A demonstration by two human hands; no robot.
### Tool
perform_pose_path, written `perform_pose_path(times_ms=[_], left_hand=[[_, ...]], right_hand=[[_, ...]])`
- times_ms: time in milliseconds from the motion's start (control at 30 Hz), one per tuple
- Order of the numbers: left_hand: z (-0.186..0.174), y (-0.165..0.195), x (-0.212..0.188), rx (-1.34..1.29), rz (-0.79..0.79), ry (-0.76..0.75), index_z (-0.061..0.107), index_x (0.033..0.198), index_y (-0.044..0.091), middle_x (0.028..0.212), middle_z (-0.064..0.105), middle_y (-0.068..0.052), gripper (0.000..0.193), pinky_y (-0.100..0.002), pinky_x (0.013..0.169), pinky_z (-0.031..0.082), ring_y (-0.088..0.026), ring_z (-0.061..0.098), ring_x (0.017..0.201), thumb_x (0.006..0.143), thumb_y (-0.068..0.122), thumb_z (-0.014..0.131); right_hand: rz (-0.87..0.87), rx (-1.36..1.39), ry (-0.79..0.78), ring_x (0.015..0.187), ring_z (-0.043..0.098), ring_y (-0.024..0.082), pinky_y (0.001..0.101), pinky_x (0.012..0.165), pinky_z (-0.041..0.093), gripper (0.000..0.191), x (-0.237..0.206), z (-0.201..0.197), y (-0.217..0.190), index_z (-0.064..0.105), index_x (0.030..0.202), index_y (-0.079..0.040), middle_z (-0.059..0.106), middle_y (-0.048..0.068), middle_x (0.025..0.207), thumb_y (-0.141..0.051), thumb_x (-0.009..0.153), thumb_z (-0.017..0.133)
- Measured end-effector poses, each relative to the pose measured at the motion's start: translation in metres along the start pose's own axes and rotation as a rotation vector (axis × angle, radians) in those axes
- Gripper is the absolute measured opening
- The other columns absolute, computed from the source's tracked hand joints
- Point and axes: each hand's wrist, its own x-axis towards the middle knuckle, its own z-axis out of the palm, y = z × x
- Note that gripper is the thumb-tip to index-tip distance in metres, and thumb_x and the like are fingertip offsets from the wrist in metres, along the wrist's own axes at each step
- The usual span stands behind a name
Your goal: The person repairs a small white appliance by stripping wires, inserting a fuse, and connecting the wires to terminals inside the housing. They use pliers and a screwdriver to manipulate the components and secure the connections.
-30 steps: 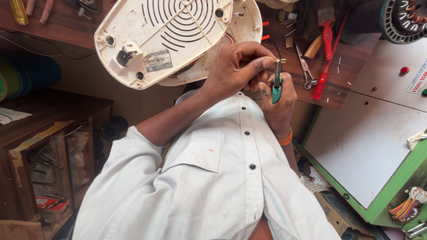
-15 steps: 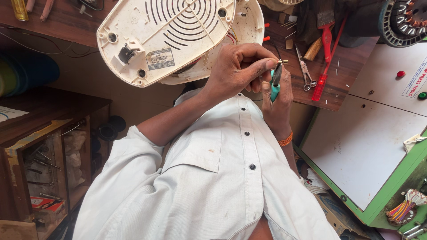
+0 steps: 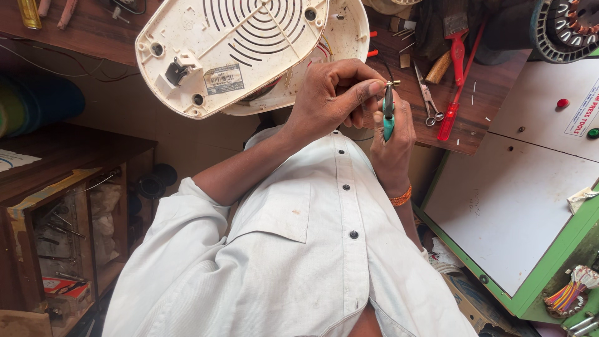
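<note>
My right hand, with an orange band at the wrist, is closed around small teal-handled pliers held upright in front of my white shirt. The jaws pinch a tiny brass part. My left hand comes in from the left, its thumb and forefinger closed on that brass part at the tool's tip. Just above and left of the hands, a cream plastic appliance base with curved vent slots lies underside up on the wooden bench.
Scissors, a red-handled tool and small loose bits lie on the bench right of my hands. A white-topped, green-framed cabinet stands to the right, a wound motor stator at top right. A wooden shelf unit holds clutter at the left.
Both hands stay together at the pliers and have risen slightly. My left fingers have slid up onto the brass tip. The appliance base sits a little further right in view.
</note>
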Motion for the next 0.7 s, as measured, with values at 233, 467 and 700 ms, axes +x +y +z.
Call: perform_pose_path(times_ms=[233,467,700], left_hand=[[-0.0012,-0.0006,-0.0009,0.112,0.115,0.012,0.072,0.112,-0.001,0.093,0.075,-0.005,0.015,-0.022,0.070,0.065,-0.006,0.072,0.082,0.107,0.011,0.064],[-0.0022,0.0004,-0.0038,0.166,0.118,0.038,0.072,0.113,0.000,0.094,0.075,-0.004,0.012,-0.022,0.074,0.064,-0.007,0.073,0.082,0.105,0.006,0.064],[-0.0030,-0.0046,-0.0051,0.232,0.160,0.046,0.071,0.114,0.001,0.096,0.074,-0.004,0.011,-0.023,0.077,0.064,-0.008,0.072,0.084,0.104,0.004,0.066]], right_hand=[[0.027,0.047,-0.008,0.091,0.063,0.021,0.0369,0.077,0.055,0.039,0.0011,0.0005,-0.0018,0.057,0.121,-0.002,0.058,0.011,0.104,-0.034,0.104,0.070],[0.082,0.066,-0.012,0.071,0.052,0.016,0.0362,0.064,0.045,0.028,0.0013,0.0042,0.0036,0.052,0.100,-0.004,0.052,0.006,0.088,-0.019,0.104,0.076],[0.099,0.083,-0.053,0.069,0.055,0.016,0.0367,0.063,0.045,0.019,-0.0051,0.0057,0.0069,0.056,0.098,-0.002,0.056,0.006,0.085,-0.010,0.102,0.073]])
